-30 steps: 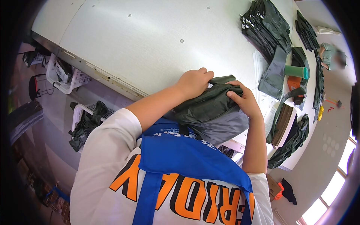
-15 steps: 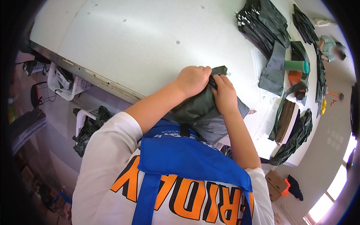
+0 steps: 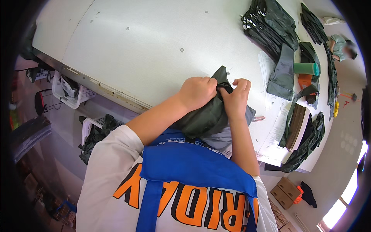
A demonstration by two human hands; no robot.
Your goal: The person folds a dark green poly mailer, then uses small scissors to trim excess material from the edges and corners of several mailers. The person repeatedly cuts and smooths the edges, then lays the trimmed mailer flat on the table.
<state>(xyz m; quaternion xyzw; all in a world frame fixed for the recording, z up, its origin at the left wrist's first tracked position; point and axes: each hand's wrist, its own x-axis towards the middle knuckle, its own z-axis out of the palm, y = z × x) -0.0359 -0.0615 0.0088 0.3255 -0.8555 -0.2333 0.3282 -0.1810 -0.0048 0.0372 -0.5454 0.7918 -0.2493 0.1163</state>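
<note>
A dark green piece of fabric (image 3: 208,114), smooth and slightly shiny like a garment part, hangs over the table's near edge, its grey side showing lower down. My left hand (image 3: 199,92) is closed on its upper edge, knuckles up. A folded corner sticks up between my hands. My right hand (image 3: 236,98) is at the right of the gathered edge, its thumb against the fabric and its bent fingers apart from the thumb. The lower part of the fabric is hidden behind my blue apron (image 3: 197,166) and right forearm.
Stacked dark garment pieces (image 3: 266,27) lie at the far right of the white table (image 3: 147,58). Nearer are a green cylinder (image 3: 306,69), paper sheets and brown cardboard (image 3: 296,125). White baskets (image 3: 77,94) stand below the left edge. Another person (image 3: 339,46) is at far right.
My right fingers have lifted off the fabric and spread from the thumb, which stays on it. The folded corner now points up more steeply. My left hand keeps its grip.
</note>
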